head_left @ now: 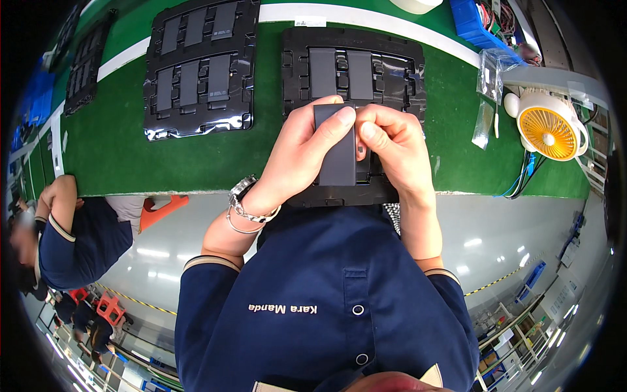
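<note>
My left hand [302,145] is closed around a flat, dark grey rectangular block [337,160], its thumb lying across the front near the top. The block is held upright over a black moulded plastic tray [297,52]. My right hand [400,147] meets the block's upper right edge, with thumb and forefinger pinched together. Whatever is between those fingertips is too small or hidden to make out. Beyond my hands, similar grey blocks [360,75] sit in the tray's slots.
A second black tray [245,108] with several grey blocks lies to the left on the green table [196,166]. On the right are a white fan with a yellow grille [547,134], clear plastic bags [484,121] and a blue bin [475,26]. A person [81,235] sits at the left.
</note>
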Action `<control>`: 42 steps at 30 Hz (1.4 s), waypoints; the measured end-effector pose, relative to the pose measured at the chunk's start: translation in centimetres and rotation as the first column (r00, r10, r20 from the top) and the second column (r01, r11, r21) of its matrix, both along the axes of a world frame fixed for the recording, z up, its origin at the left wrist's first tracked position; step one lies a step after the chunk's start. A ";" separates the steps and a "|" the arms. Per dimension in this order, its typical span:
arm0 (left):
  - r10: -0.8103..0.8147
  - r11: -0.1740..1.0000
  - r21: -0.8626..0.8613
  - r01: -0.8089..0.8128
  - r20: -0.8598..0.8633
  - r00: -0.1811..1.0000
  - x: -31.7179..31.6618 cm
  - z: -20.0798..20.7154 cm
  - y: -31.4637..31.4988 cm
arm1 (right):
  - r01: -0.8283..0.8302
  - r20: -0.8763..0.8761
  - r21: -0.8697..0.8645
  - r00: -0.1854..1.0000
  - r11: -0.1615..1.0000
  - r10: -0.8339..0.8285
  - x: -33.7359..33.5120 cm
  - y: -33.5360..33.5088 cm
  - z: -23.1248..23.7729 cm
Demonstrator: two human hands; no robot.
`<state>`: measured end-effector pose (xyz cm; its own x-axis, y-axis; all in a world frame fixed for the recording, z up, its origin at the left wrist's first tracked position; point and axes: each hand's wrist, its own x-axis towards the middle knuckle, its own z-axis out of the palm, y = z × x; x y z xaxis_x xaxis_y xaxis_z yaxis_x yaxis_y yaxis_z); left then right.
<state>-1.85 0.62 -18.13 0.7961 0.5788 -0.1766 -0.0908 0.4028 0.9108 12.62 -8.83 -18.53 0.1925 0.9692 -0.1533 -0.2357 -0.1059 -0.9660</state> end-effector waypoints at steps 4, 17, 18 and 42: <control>0.016 0.994 0.110 -0.013 -0.025 1.000 -0.1 -0.6 0.3 | 0.031 0.058 -0.004 0.998 0.999 -0.031 -0.3 -0.2 0.7; 0.190 0.775 0.630 -0.051 -0.156 0.969 0.2 -2.1 -0.4 | 0.007 0.542 0.053 0.840 0.999 -0.035 0.0 0.5 1.5; 0.182 0.794 0.607 -0.040 -0.174 0.968 0.0 -2.2 -0.4 | 0.014 0.471 0.044 0.881 0.999 -0.033 0.2 0.5 1.4; 0.234 0.958 0.170 -0.233 0.009 0.972 1.0 -2.2 -1.6 | 0.194 -0.066 0.060 0.980 0.979 -0.190 -2.3 -0.3 -1.4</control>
